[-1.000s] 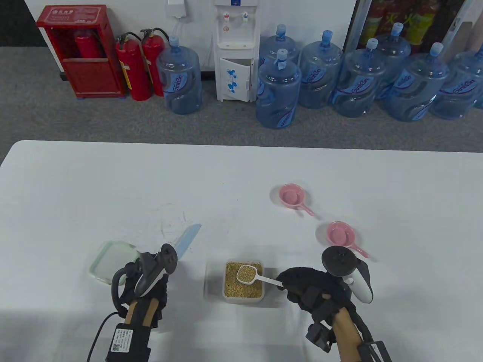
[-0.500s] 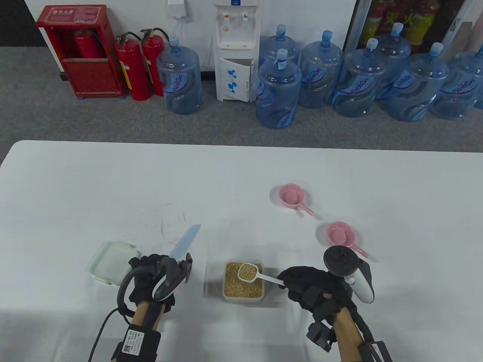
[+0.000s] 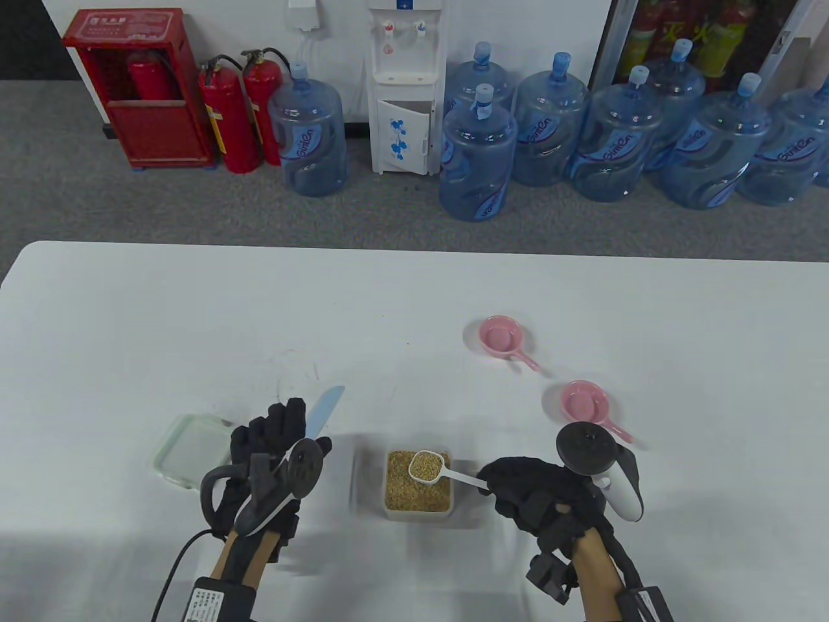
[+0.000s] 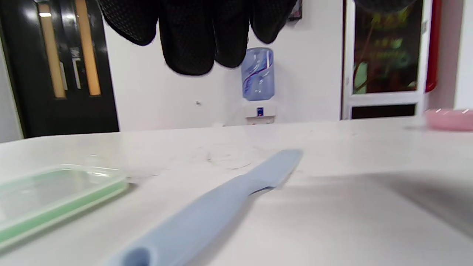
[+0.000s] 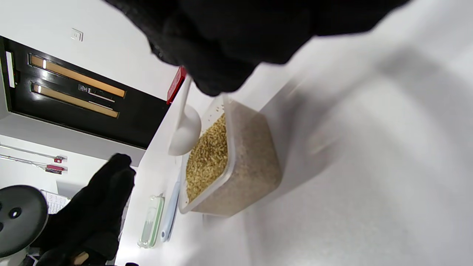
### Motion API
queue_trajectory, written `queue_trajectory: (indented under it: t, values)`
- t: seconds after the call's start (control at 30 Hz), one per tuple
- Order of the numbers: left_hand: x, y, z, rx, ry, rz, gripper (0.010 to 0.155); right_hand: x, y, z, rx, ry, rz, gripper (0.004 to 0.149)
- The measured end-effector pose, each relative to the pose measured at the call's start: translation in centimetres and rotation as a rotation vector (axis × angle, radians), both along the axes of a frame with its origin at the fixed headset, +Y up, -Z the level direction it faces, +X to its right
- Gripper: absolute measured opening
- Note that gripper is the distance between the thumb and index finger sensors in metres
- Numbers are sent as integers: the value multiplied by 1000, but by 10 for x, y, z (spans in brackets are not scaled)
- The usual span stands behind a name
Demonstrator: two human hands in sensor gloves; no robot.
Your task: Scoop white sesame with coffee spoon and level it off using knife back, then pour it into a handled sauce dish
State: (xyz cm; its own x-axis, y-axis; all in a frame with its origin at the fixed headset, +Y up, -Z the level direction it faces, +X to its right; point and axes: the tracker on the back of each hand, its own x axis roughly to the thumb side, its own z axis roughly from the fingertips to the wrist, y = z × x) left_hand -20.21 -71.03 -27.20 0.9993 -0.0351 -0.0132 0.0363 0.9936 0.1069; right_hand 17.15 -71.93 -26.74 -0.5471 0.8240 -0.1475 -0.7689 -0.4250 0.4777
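Beside the sesame box [image 3: 418, 484], our right hand [image 3: 532, 497] grips the heaped spoon [image 3: 427, 467]; left hand [image 3: 272, 447], fingers spread, apparently above the knife [image 3: 324, 409], should grasp its handle squarely.

The blue water jugs [image 3: 309, 133] at 12 o'clock carry the brand "SiniOn". The writing on the red cabinet [image 3: 138, 87] is too small to read.
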Motion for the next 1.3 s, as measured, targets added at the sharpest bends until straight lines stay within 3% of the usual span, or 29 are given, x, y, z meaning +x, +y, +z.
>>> queue_trajectory:
  t: [0.3,0.63,0.83,1.17,1.3]
  values:
    - [3,-1,2,-36,-198,96,89,-1,-1,0,4,18,-2,42]
    - [1,-6,-1,-79,-182,113,89,3,1,0,15,0,-28,42]
    - [-3,-9,-3,-101,-163,117,90,20,6,0,60,-128,-92,43]
    - [-6,-8,-4,-123,-153,117,89,74,10,3,179,-490,-209,46]
    - [-6,-8,-5,-128,-154,111,89,97,3,3,187,-625,-128,47]
